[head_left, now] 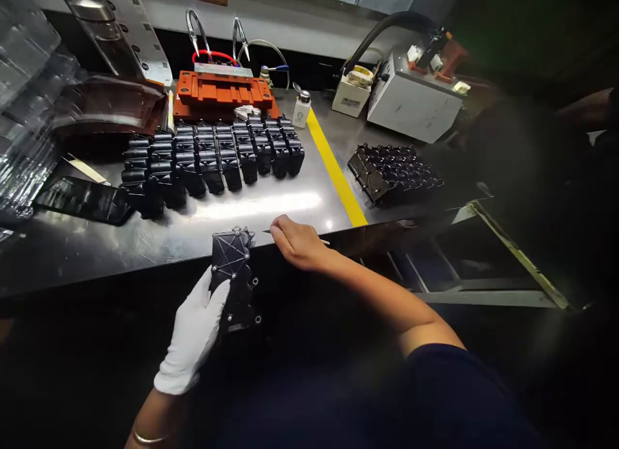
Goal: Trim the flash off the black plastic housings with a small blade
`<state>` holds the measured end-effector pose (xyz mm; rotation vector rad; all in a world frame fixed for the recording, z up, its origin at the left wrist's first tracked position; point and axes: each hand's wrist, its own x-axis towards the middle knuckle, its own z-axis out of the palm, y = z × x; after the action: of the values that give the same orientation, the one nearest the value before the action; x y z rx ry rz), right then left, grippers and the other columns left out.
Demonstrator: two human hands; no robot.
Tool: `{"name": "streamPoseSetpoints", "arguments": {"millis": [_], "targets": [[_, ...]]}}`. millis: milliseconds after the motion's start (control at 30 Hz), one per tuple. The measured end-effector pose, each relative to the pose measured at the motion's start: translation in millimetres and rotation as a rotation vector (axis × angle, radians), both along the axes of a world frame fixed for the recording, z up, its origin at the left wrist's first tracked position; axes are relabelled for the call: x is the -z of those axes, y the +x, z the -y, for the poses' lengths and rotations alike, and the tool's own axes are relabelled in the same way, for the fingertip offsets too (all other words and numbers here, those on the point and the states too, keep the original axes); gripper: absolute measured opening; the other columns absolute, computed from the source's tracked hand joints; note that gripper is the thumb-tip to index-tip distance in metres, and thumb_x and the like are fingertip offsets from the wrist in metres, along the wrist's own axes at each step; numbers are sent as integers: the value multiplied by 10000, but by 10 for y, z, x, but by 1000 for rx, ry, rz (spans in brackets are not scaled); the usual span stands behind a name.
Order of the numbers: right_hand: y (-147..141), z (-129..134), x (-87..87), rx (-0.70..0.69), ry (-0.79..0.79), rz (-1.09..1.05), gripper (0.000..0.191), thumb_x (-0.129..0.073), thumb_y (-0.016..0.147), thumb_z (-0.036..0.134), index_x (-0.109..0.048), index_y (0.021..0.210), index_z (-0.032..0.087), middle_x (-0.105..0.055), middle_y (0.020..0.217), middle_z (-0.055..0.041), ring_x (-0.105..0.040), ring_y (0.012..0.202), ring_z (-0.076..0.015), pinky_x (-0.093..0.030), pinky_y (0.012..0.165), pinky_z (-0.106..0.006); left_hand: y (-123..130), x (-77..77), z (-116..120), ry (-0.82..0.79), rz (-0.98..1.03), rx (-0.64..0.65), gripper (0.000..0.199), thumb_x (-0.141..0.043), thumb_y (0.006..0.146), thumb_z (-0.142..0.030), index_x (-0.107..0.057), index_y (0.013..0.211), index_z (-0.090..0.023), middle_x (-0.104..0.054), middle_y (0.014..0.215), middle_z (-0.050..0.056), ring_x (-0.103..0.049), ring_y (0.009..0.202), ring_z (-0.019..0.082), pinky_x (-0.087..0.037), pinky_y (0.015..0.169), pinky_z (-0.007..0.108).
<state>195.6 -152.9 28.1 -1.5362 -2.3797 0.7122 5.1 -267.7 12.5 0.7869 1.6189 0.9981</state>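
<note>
My left hand [191,333], in a white glove, grips a black ribbed plastic part [232,259] upright at the front edge of the metal table [309,207]. Screws or round bosses dot the part's face and right side. Just to the right, my bare right hand [300,244] is closed around a thin tool; its dark tip [267,231] points left toward the part's upper end, and a pale end sticks out behind the hand. The tip and the part look slightly apart.
Several black parts [207,155] stand in rows behind my hands. More [396,171] lie right of a yellow tape stripe [336,168]. At the back are an orange fixture [225,91], a small white bottle [301,110] and a grey box [413,100]. Clear plastic trays [24,113] rise at left.
</note>
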Motion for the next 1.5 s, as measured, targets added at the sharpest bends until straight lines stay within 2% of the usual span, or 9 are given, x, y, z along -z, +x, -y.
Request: {"name": "streamPoseSetpoints", "arguments": {"millis": [100,200,367,567,700,900,1100,1267,1500], "targets": [[-140,-94,157,-73,171,53,201,-419,1014,302,-591,1003,198,-702,969,-63,-638,845,-178,-399,698,-277,-73,98,81,-18,14,-17,576,-691,844,-483,-598,1374,-276,-686,1329,34,-612,1260,258,-468,1083,343],[-239,-66,285,-131,277,44,235,-435,1017,329,-601,928,188,-687,912,-61,-617,806,-158,-372,657,-262,-95,168,105,-25,71,3,583,-689,850,-477,-589,1387,-272,-681,1338,39,-627,1239,266,-481,1070,349],[-254,-86,323,-162,375,54,295,-425,1024,353,-618,878,184,-660,804,-40,-582,733,-136,-341,631,-254,-114,197,80,16,66,26,592,-674,860,-466,-581,1400,-242,-696,1311,56,-650,1197,266,-503,1036,342],[-235,-181,306,-167,410,125,305,-441,1012,339,-629,833,179,-664,796,-49,-570,717,-147,-311,610,-276,-137,238,76,31,60,49,579,-665,868,-471,-586,1399,-253,-702,1301,46,-667,1163,241,-524,986,293],[-221,-183,286,-218,416,112,343,-419,1023,355,-641,835,174,-677,798,-54,-579,717,-144,-314,615,-275,-142,186,64,25,60,65,539,-658,872,-461,-608,1375,-275,-710,1287,23,-670,1143,230,-523,976,284],[-221,-215,263,-212,397,99,338,-442,1015,370,-648,822,184,-691,808,-43,-588,716,-141,-307,611,-272,-151,103,47,-59,101,65,595,-691,838,-471,-595,1391,-272,-774,1062,22,-718,944,227,-575,860,312],[-164,-190,225,-128,375,78,296,-484,992,348,-651,813,182,-671,775,-39,-575,692,-137,-339,631,-264,-179,147,93,-76,122,57,711,-717,809,-498,-537,1445,-234,-736,780,-2,-695,730,198,-583,683,287],[-52,-16,204,-267,333,-23,304,-466,994,344,-670,843,178,-668,745,-33,-568,655,-121,-374,622,-252,-180,205,134,-29,134,9,702,-711,820,-495,-538,1444,-226,-691,716,-16,-656,691,169,-559,656,259],[-23,82,170,-380,376,81,333,-441,1010,350,-669,827,189,-694,767,-42,-596,704,-137,-329,586,-279,-175,210,141,-26,101,6,689,-711,831,-493,-535,1447,-239,-630,629,-48,-626,651,148,-543,669,246]]}}
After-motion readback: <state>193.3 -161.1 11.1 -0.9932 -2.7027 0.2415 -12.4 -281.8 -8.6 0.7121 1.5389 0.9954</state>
